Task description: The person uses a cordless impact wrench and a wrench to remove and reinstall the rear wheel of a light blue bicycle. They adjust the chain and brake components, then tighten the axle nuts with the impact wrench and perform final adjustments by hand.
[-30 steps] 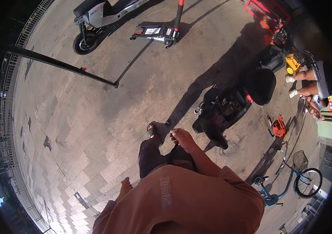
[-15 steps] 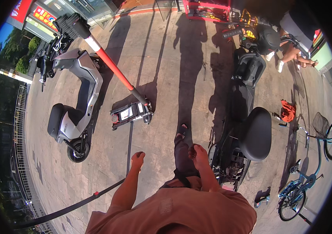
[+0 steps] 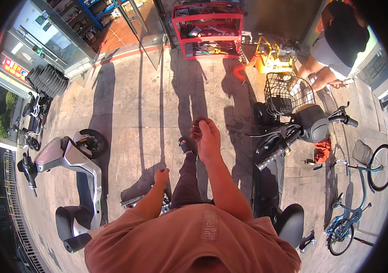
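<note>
My left hand is low, above the paved ground, its curled fingers mostly turned from view. It touches nothing that I can see. Partly hidden behind my left forearm is a floor jack; the black grip of its long handle shows beside my shirt. My right hand is raised ahead of me, its fingers loosely curled in with no object visible in them. Nearest on the right stands an electric scooter with a wire front basket and dark handlebars, apart from that hand.
A red tool cart stands ahead by a glass door. Right of it are a yellow machine with a red coiled hose and a bent-over person. A silver scooter is at left; a blue bicycle is far right.
I have moved forward, so the jack and both scooters sit lower in view and the tool cart shows fully. My right hand has swung up and forward; the left stays low.
</note>
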A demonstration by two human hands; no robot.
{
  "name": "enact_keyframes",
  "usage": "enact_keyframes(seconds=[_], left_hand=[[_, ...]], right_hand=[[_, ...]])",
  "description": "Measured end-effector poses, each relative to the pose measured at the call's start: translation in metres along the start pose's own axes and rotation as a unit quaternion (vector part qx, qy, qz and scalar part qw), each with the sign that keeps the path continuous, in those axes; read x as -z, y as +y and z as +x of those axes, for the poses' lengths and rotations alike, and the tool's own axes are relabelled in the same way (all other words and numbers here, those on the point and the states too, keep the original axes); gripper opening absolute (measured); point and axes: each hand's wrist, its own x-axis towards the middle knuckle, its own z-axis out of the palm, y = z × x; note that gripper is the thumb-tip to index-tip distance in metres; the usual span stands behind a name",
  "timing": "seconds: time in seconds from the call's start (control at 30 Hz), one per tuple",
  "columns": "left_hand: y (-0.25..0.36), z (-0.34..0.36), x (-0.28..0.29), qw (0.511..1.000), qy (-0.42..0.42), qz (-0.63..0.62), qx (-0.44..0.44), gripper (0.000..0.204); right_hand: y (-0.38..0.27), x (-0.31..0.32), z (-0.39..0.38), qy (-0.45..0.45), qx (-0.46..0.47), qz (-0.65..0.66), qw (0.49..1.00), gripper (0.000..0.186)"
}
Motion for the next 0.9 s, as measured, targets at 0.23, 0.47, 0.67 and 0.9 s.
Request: enact_keyframes(seconds=[0.23, 0.47, 0.67, 0.9], left_hand=[[0.134, 0.246, 0.035, 0.989, -0.013, 0.029, 0.143, 0.051], [0.41, 0.419, 0.065, 0.987, -0.062, -0.142, -0.047, 0.038], [0.51, 0.496, 0.03, 0.971, -0.009, -0.23, 0.064, 0.026], [0.569, 0.459, -0.027, 0.938, 0.002, -0.104, 0.329, 0.026]], right_hand=[[-0.016, -0.008, 0.334, 0.205, 0.045, 0.075, 0.975, 0.017], [-0.09, 0.074, 0.527, 0.289, 0.114, -0.152, 0.938, 0.018], [-0.198, 0.162, 0.759, 0.316, 0.185, -0.352, 0.861, 0.022], [-0.352, 0.2, 1.135, 0.203, 0.263, -0.59, 0.736, 0.028]])
